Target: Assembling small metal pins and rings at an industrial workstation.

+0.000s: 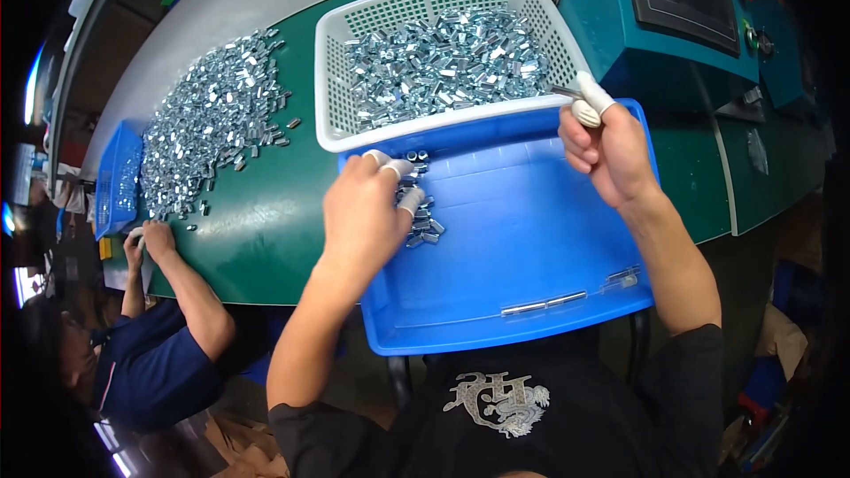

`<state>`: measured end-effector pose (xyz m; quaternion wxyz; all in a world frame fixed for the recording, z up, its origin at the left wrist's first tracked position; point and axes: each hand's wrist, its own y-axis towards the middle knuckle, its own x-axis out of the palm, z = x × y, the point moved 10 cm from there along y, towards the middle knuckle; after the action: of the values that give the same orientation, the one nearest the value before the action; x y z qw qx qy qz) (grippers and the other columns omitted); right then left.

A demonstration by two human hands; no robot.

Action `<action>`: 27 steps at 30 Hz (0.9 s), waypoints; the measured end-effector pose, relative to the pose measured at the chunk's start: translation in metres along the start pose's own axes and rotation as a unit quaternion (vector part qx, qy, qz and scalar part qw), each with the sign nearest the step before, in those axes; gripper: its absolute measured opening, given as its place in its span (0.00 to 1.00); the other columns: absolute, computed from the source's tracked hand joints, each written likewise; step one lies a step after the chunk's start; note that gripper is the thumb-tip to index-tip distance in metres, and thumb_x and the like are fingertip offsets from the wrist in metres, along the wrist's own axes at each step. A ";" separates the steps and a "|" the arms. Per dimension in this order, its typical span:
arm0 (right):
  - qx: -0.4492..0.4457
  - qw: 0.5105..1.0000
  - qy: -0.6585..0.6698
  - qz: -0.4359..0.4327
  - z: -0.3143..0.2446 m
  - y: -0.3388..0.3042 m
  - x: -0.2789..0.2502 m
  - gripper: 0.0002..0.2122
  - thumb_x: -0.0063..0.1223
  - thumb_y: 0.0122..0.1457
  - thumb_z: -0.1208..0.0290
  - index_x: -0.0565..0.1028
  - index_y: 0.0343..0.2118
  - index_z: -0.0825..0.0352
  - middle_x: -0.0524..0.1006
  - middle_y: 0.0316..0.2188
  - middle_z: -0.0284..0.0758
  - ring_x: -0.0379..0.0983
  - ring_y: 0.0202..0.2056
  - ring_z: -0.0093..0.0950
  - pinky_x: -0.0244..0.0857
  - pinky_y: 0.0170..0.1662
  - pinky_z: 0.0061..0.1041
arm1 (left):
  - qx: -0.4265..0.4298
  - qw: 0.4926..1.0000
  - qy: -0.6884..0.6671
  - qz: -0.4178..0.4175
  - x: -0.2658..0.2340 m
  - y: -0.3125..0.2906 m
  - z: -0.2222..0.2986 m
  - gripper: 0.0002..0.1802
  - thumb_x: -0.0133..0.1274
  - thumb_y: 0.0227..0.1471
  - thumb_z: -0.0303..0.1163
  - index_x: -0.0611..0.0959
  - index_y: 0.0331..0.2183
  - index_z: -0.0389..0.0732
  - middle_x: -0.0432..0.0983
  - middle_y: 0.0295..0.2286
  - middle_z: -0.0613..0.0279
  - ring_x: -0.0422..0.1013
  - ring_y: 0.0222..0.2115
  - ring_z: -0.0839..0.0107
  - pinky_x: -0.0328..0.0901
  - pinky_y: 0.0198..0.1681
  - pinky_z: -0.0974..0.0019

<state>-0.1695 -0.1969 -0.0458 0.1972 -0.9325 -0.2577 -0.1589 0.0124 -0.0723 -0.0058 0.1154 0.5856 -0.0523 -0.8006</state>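
Note:
My left hand (pixel 367 208), with pale finger cots on its fingertips, bends over the left end of a blue plastic bin (pixel 505 341). Thumb and fingers close around some small shiny metal nuts there; part of the grip is hidden by the hand. More loose metal nuts (pixel 427 228) lie on the bin's floor beside the thumb. Above the bin's right side, my right hand (pixel 611 146) pinches a thin dark metal rod (pixel 567 92) between cot-covered thumb and forefinger. The rod points left, over the corner of a white perforated basket (pixel 425 119).
The white basket is filled with metal nuts (pixel 452 62). A large heap of similar nuts (pixel 212 115) covers the green table (pixel 266 248) at left, near a small blue basket (pixel 118 186). A co-worker's hands (pixel 152 239) are beside it. A teal machine (pixel 611 26) stands back right.

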 end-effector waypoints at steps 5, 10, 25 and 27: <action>-0.013 0.999 -0.027 -0.018 0.002 -0.001 0.003 0.20 0.30 0.65 0.57 0.64 0.20 0.64 0.57 0.10 0.24 0.49 0.11 0.13 0.45 0.13 0.14 | -0.014 1.000 0.021 -0.005 0.025 -0.001 -0.018 0.09 0.56 0.40 0.30 0.81 0.29 0.39 0.71 0.29 0.55 0.68 0.33 0.56 0.65 0.37 0.57; -0.032 0.996 -0.088 0.008 0.004 -0.017 0.000 0.18 0.32 0.65 0.58 0.68 0.27 0.67 0.59 0.10 0.25 0.50 0.09 0.13 0.45 0.11 0.13 | -0.083 0.945 -0.314 -0.030 0.023 0.014 0.013 0.08 0.56 0.47 0.30 0.79 0.30 0.36 0.76 0.24 0.52 0.74 0.28 0.58 0.68 0.33 0.61; -0.121 0.969 -0.212 0.025 -0.005 -0.027 0.009 0.20 0.36 0.64 0.57 0.63 0.17 0.63 0.61 0.09 0.27 0.53 0.10 0.13 0.47 0.13 0.13 | -0.041 0.837 -0.539 0.080 0.014 0.029 0.046 0.09 0.60 0.44 0.26 0.80 0.30 0.34 0.75 0.22 0.60 0.69 0.22 0.76 0.65 0.26 0.72; -0.123 0.970 -0.208 0.021 -0.005 -0.027 0.010 0.19 0.36 0.64 0.58 0.63 0.18 0.63 0.61 0.09 0.27 0.53 0.10 0.13 0.47 0.13 0.13 | -0.039 0.829 -0.552 0.084 0.013 0.028 0.044 0.09 0.60 0.44 0.26 0.80 0.30 0.34 0.75 0.22 0.61 0.69 0.22 0.75 0.65 0.27 0.72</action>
<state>-0.1773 -0.1739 -0.0297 0.0263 -0.9674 -0.2517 0.0120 -0.0300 -0.1050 0.0021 0.1571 0.0349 -0.1254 -0.9790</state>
